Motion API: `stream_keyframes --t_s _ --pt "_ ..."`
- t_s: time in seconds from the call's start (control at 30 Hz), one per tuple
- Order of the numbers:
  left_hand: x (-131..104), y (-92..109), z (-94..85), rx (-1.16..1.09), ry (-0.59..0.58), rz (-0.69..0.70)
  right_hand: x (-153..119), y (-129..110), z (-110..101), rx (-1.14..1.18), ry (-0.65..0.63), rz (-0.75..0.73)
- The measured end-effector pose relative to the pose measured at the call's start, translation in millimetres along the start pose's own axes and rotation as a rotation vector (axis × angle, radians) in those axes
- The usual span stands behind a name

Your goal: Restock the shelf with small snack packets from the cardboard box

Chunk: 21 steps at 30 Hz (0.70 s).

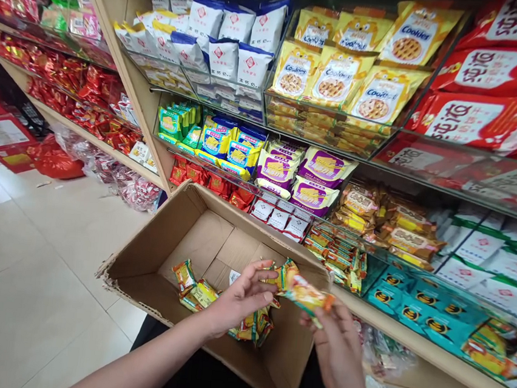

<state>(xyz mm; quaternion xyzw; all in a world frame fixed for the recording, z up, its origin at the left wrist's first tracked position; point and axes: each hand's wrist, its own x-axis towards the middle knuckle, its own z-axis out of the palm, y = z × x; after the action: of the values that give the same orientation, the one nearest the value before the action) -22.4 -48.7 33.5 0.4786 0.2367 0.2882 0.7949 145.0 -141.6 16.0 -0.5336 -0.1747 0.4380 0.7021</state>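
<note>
My right hand (339, 348) pinches small wrapped snack packets (306, 293), orange, yellow and green, above the right side of an open cardboard box (140, 280). They are slightly blurred, and I cannot count them. Close by on the left, my left hand (246, 296) hovers over the box with its fingers loosely curled and the thumb apart; nothing shows plainly in its grasp. Similar packets (203, 292) lie in a loose pile on the box bottom, partly hidden under my left hand and forearm. The box rests at my lap, tilted, against the shelf front.
Glass-fronted shelves hold cookie bags (336, 73), white milk-snack bags (223, 59), red biscuit packs (480, 118) and purple soda biscuits (315, 196). Packets like those in the box fill a low compartment (337, 253). A red bag (56, 159) sits on the tiled floor (41, 270).
</note>
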Motion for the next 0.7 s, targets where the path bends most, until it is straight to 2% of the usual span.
stream_keyframes --t_s 0.07,0.13,0.2,0.27,0.33,0.47,0.57,0.7 --pt "-1.8 -3.5 -10.0 0.107 0.030 -0.063 16.7 -7.3 -26.5 0.037 0.199 -0.079" --pt "-4.0 -10.4 -20.1 0.201 0.054 -0.121 41.6 -7.7 -57.0 -0.025 0.362 -0.127" --pt "-6.4 -18.6 -27.3 0.269 0.086 -0.171 73.2 -2.0 -83.9 -0.204 0.451 -0.176" --pt "-8.7 -25.4 -30.5 0.325 0.091 -0.199 108.3 5.2 -100.8 -0.387 0.496 -0.249" --pt "-10.8 -29.7 -30.7 0.408 0.055 -0.227 142.6 9.7 -106.2 -0.500 0.525 -0.299" --pt "-14.2 -32.2 -28.3 0.672 -0.001 -0.301 194.6 8.2 -95.2 -0.713 0.557 -0.337" --pt "-15.2 -32.3 -27.3 0.826 -0.028 -0.338 217.0 5.6 -87.0 -0.884 0.573 -0.343" --pt "-15.3 -31.1 -26.8 0.920 -0.041 -0.373 240.6 3.1 -88.2 -1.033 0.554 -0.337"
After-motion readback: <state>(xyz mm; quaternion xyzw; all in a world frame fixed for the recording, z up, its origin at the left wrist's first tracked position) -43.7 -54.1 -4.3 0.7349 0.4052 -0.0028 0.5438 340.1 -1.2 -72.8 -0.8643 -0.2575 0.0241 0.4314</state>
